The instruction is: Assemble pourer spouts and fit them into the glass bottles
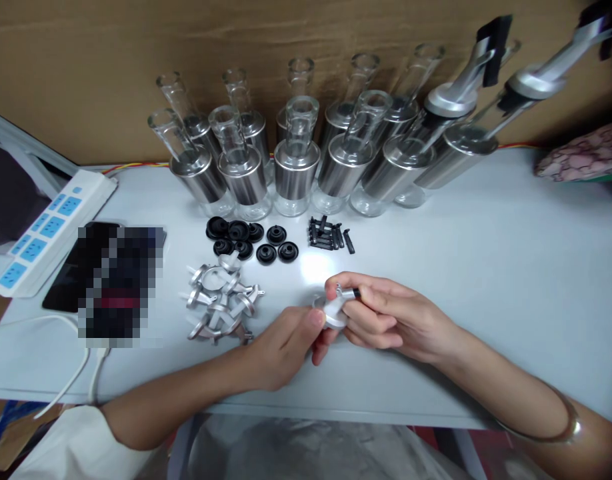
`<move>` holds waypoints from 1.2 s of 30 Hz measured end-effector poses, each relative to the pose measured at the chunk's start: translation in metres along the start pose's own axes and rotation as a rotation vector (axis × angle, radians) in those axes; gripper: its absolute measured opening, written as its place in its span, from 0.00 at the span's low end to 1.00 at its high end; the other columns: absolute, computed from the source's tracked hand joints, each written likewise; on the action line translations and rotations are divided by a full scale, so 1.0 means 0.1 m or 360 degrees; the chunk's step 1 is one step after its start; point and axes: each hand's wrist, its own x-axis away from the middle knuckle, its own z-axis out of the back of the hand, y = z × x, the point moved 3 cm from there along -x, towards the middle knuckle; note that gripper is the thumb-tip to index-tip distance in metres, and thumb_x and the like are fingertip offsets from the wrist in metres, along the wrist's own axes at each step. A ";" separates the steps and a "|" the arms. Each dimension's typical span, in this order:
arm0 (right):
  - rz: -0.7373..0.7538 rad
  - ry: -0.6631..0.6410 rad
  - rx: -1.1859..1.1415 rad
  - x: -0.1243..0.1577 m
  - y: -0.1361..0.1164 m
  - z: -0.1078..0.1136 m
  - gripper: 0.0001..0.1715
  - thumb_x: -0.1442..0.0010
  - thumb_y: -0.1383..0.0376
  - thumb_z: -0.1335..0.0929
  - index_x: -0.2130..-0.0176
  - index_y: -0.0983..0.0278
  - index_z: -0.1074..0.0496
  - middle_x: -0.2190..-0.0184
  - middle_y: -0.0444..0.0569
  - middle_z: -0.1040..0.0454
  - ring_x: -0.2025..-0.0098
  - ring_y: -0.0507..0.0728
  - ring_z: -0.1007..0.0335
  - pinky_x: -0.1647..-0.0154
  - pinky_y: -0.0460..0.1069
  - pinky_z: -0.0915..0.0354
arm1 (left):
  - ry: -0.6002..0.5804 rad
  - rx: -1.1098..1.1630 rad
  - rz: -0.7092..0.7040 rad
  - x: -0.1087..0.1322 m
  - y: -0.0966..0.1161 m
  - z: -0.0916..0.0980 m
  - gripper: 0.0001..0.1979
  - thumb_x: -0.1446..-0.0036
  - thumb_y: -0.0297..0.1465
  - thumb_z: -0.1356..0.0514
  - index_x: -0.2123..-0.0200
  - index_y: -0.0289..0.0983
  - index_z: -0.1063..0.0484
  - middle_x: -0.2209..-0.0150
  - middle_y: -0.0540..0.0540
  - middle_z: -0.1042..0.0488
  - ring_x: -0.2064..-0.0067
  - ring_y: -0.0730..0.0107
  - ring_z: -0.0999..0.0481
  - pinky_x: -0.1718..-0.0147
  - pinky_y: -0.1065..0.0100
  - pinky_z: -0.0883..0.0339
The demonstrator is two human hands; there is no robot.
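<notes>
A big pale table (486, 267) fills the room in front of the person. At 12 o'clock stand rows of glass bottles (296, 167) with shiny metal sleeves. Two capped bottles (461, 100) at 1 o'clock already wear long spouts.

A white power strip (46, 230) with blue sockets lies at 9 o'clock, beside a dark blurred slab (119, 287). At 10 o'clock sits a heap of silver spouts (221, 303). Round black rubber rings (251, 241) lie at 11 o'clock, with little black sticks (329, 237) just right of them.

In the middle, just above the table, the left hand (281, 347) pinches the rim of one silver spout (333, 313). The right hand (391, 320) curls its fingers tight around the spout's other side.
</notes>
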 end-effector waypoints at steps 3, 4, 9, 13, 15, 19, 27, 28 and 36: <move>-0.0013 -0.0002 0.0003 0.01 -0.01 -0.01 0.12 0.35 0.59 0.33 0.60 0.67 0.29 0.85 0.30 0.53 0.87 0.43 0.61 0.79 0.45 0.54 | 0.0012 0.0028 -0.0041 0.00 0.03 0.01 0.30 0.33 0.50 0.64 0.73 0.36 0.37 0.77 0.49 0.35 0.74 0.71 0.35 0.70 0.67 0.38; -0.0006 0.0003 0.0006 0.02 -0.01 -0.01 0.13 0.35 0.59 0.33 0.60 0.67 0.29 0.85 0.30 0.54 0.87 0.43 0.61 0.79 0.45 0.53 | 0.0039 -0.0018 -0.0056 0.01 0.05 0.02 0.29 0.33 0.49 0.63 0.73 0.36 0.36 0.77 0.49 0.35 0.75 0.72 0.35 0.72 0.68 0.38; 0.0022 0.0014 -0.0027 0.06 -0.06 -0.01 0.14 0.36 0.58 0.32 0.59 0.67 0.28 0.87 0.30 0.54 0.88 0.43 0.64 0.83 0.45 0.59 | 0.0261 -0.0750 -0.0515 0.09 0.33 0.16 0.12 0.38 0.35 0.47 0.71 0.35 0.32 0.77 0.52 0.35 0.80 0.79 0.41 0.81 0.73 0.46; 0.0087 0.0023 0.0008 0.08 -0.09 0.01 0.13 0.35 0.59 0.34 0.58 0.67 0.29 0.87 0.30 0.55 0.88 0.43 0.64 0.82 0.45 0.58 | 0.1116 -0.1661 -0.0825 0.16 0.54 0.45 0.04 0.42 0.27 0.46 0.69 0.38 0.33 0.76 0.50 0.31 0.73 0.69 0.33 0.72 0.66 0.42; 0.0092 0.0053 0.0054 0.09 -0.10 0.02 0.12 0.35 0.59 0.34 0.58 0.66 0.30 0.86 0.30 0.55 0.88 0.44 0.64 0.82 0.45 0.58 | 0.1510 -0.1985 -0.0571 0.16 0.57 0.64 0.03 0.43 0.27 0.47 0.68 0.38 0.34 0.71 0.46 0.28 0.67 0.61 0.30 0.66 0.60 0.41; 0.0102 0.0065 0.0073 0.08 -0.11 0.03 0.12 0.34 0.60 0.35 0.58 0.66 0.30 0.86 0.31 0.55 0.87 0.44 0.65 0.81 0.45 0.58 | 0.1628 -0.2211 0.0175 0.11 0.52 0.91 0.06 0.44 0.30 0.47 0.63 0.37 0.35 0.63 0.40 0.28 0.57 0.49 0.29 0.60 0.54 0.41; 0.0100 0.0121 0.0091 0.09 -0.10 0.05 0.12 0.35 0.59 0.34 0.58 0.66 0.29 0.86 0.30 0.54 0.87 0.44 0.65 0.80 0.46 0.58 | 0.1409 -0.2276 0.0657 0.04 0.41 1.00 0.09 0.41 0.30 0.52 0.64 0.36 0.34 0.62 0.38 0.27 0.54 0.47 0.30 0.57 0.52 0.40; 0.0094 0.0135 0.0095 0.09 -0.10 0.05 0.12 0.35 0.59 0.34 0.58 0.66 0.29 0.86 0.30 0.54 0.87 0.44 0.65 0.80 0.46 0.58 | 0.1416 -0.2290 0.0625 0.04 0.40 1.01 0.08 0.41 0.29 0.52 0.65 0.36 0.34 0.63 0.38 0.27 0.55 0.47 0.30 0.58 0.52 0.40; 0.0102 0.0278 0.0169 0.09 -0.14 0.04 0.13 0.39 0.57 0.32 0.60 0.64 0.29 0.87 0.30 0.53 0.88 0.44 0.63 0.79 0.47 0.55 | 0.1477 -0.2238 0.0269 0.06 0.37 1.01 0.02 0.43 0.27 0.50 0.69 0.38 0.40 0.67 0.41 0.31 0.60 0.52 0.31 0.60 0.54 0.40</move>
